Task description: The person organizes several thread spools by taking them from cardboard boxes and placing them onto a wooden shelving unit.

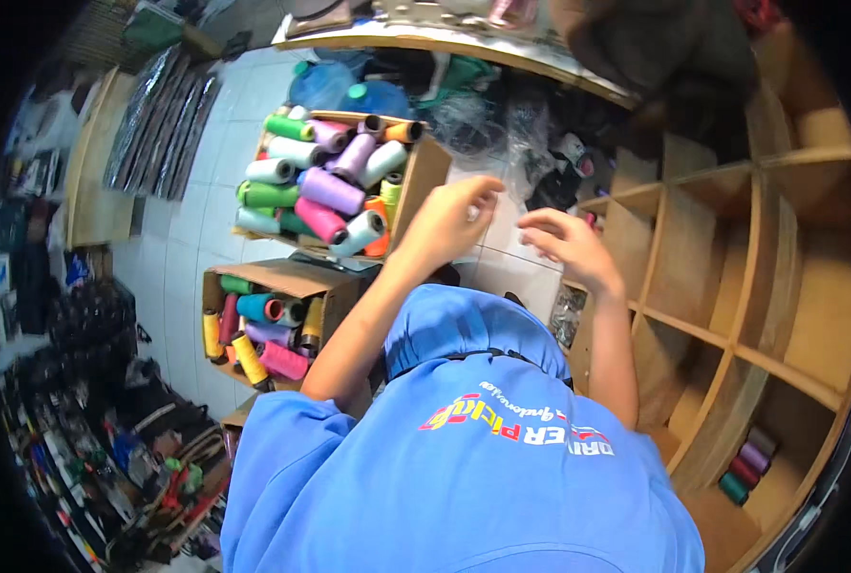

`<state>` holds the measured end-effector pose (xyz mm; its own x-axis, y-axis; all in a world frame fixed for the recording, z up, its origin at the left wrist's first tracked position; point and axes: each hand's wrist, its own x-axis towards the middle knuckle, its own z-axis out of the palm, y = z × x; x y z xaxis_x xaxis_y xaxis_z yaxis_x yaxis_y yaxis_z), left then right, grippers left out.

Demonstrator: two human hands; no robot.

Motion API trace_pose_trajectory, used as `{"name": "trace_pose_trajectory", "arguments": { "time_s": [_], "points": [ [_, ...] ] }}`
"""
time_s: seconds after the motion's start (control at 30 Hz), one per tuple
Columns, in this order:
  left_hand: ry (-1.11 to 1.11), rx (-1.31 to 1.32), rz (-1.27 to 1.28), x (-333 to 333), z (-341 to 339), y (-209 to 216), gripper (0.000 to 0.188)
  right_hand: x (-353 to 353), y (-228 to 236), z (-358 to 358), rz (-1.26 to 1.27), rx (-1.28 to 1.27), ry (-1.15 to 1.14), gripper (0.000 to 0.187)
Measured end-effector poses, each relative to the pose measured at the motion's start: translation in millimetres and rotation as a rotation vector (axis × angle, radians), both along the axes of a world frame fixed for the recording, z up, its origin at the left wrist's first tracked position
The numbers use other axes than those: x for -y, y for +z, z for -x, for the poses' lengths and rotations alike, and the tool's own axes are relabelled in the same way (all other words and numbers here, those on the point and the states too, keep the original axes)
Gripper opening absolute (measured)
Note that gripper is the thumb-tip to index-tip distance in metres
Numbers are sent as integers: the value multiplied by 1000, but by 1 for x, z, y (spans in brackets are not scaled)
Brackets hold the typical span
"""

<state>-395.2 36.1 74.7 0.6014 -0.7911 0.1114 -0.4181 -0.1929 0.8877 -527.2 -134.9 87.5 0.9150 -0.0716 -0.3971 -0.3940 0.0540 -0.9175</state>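
Observation:
Both hands are raised side by side, with a gap between them. My left hand (464, 215) is beside the right wall of an upper cardboard box (424, 172), its fingers loosely bent and apart, with nothing visible in them. My right hand (574, 246) reaches back toward it from near the wooden shelf, fingers stretched and empty. The upper box is heaped with thread cones, among them a lilac cone (331, 191), a magenta cone (320, 221) and a green cone (268, 195). A lower cardboard box (287, 276) holds more cones, including a yellow cone (250, 360) and a pink cone (284, 361).
A wooden cubbyhole shelf (693, 329) runs along the right, with several cones (748, 466) in a lower compartment. Blue plastic jugs (380, 97) and clear plastic bags (468, 124) lie beyond the boxes, under a workbench (454, 43). Dark cluttered goods (82, 334) fill the left.

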Motion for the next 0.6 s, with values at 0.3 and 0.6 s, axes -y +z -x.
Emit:
{"name": "trace_pose_trajectory", "arguments": {
  "time_s": [0.3,0.6],
  "points": [
    [354,641,-442,-148,-105,-3,31,-114,-71,-165,526,300,356,33],
    [238,640,-511,-176,-115,-21,46,-162,-88,-160,644,218,465,60]
  ]
}}
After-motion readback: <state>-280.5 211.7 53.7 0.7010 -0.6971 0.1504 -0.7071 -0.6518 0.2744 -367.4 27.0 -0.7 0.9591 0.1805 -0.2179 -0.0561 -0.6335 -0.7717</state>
